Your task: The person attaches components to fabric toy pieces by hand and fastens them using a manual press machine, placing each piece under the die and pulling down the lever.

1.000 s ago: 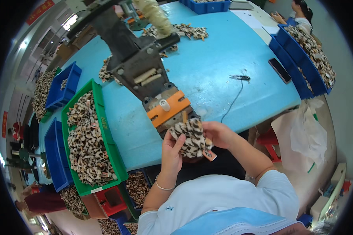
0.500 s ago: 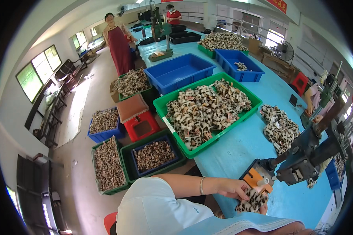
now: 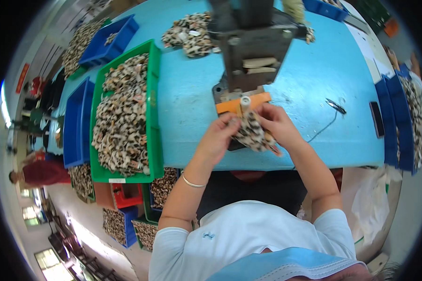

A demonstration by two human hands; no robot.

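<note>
Both my hands hold a leopard-print plush piece point(image 3: 253, 133) at the near side of a dark press machine point(image 3: 251, 51). My left hand point(image 3: 219, 136) pinches its left edge with closed fingers. On its right side, my right hand point(image 3: 277, 122) is closed on the same piece. The plush sits against a pale round post point(image 3: 245, 101) that stands on an orange bar point(image 3: 229, 106) under the press. A pinkish bit shows at the piece's lower end. Blur hides its exact shape and whether it is fitted over the post.
Left of the press stands a green tray point(image 3: 154, 107) full of plush pieces, with a blue tray point(image 3: 77, 122) beyond. A plush pile point(image 3: 190, 35) lies behind. A thin cable point(image 3: 323, 127), a phone point(image 3: 376, 119) and blue bins point(image 3: 391, 122) are at right.
My view has swung from the left side of the room to face the press. Both hands remain on the plush piece by the post, and my right hand now shows fully.
</note>
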